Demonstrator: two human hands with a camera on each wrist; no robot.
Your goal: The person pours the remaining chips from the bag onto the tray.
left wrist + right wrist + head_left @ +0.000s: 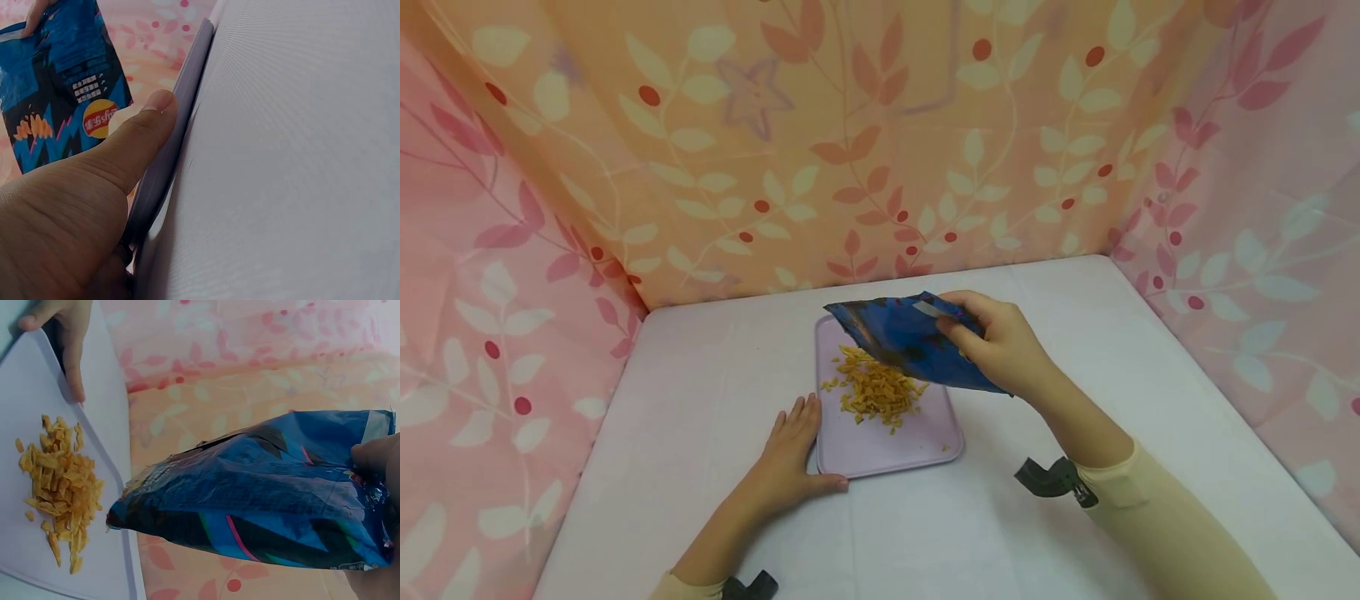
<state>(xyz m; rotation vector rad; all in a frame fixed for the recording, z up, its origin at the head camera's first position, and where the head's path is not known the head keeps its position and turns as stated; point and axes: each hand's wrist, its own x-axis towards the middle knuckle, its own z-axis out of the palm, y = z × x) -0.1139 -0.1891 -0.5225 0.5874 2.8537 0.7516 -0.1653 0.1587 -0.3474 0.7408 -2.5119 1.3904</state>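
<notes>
My right hand [1006,343] grips one end of a blue chip bag [891,329], thumb on its near face. The bag hangs tilted above a pale purple tray [880,452], its other end toward the far left. A pile of yellow chip pieces [880,393] lies on the tray; in the right wrist view the pieces [62,481] sit below the bag's tip. At the tray's left front corner rests my left hand [790,457], fingers straight along the side and thumb against the front edge. In the left wrist view the thumb [140,134] touches the tray's rim [172,137].
A white-covered table [700,392] lies under the tray. Floral curtains [865,150] enclose its back and both sides. Dark straps [1052,479] are on my wrists. A few crumbs [945,447] lie near the tray's front right corner.
</notes>
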